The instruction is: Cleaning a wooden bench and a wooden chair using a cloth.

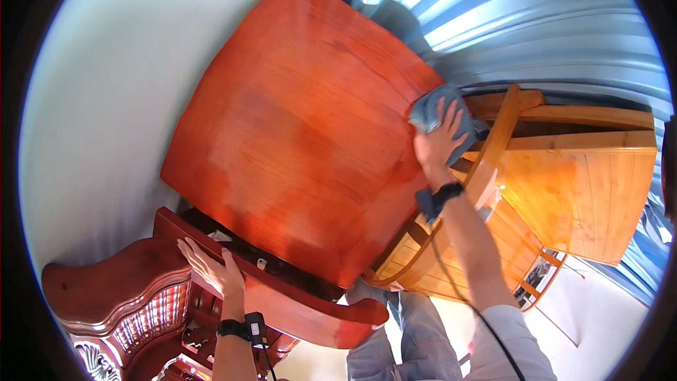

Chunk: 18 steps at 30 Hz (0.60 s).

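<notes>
A reddish-brown wooden tabletop fills the middle of the head view. Near its right corner, my right hand lies with spread fingers on a folded blue-grey cloth, pressing it at the table's edge. My left hand rests on the dark red wooden armrest of a bench or sofa at lower left; its fingers are apart and it holds nothing. Both wrists wear black straps with small devices and cables.
Beside the tabletop on the right stands a light wooden chair or bench. A carved dark red backrest is at lower left. Blue curtains hang behind, and a pale wall borders the left. A small whitish item sits in the gap behind the armrest.
</notes>
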Available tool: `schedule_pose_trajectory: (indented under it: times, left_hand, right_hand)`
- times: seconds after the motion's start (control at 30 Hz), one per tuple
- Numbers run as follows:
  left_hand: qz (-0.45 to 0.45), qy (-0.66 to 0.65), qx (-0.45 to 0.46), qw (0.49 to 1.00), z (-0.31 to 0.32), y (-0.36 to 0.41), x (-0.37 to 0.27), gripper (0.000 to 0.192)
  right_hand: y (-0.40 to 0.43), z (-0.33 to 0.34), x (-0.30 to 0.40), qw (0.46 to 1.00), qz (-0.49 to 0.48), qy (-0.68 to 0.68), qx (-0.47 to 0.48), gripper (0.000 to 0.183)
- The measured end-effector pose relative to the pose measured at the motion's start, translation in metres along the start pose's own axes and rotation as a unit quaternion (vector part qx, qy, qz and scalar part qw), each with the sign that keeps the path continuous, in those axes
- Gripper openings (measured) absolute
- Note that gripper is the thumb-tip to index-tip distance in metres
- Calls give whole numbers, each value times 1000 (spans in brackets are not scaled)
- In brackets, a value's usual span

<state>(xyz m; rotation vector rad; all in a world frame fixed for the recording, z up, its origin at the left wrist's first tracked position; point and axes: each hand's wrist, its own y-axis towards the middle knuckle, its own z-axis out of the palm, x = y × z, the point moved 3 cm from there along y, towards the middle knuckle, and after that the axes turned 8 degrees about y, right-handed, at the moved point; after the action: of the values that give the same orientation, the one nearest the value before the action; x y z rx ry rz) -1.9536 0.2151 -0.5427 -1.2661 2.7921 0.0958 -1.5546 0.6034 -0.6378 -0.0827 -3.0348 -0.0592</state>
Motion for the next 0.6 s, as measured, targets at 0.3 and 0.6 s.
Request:
schedule_pose_trajectory:
  times: [0.3, 0.6]
  left_hand:
    - [11, -17, -48, 999, 2, 1, 2, 87]
    - [-1, 12, -44, 999, 6, -3, 7, 85]
  right_hand:
    - [110, 34, -60, 982, 130, 90, 105, 89]
    - [-48, 58, -33, 794, 151, 544, 226, 93]
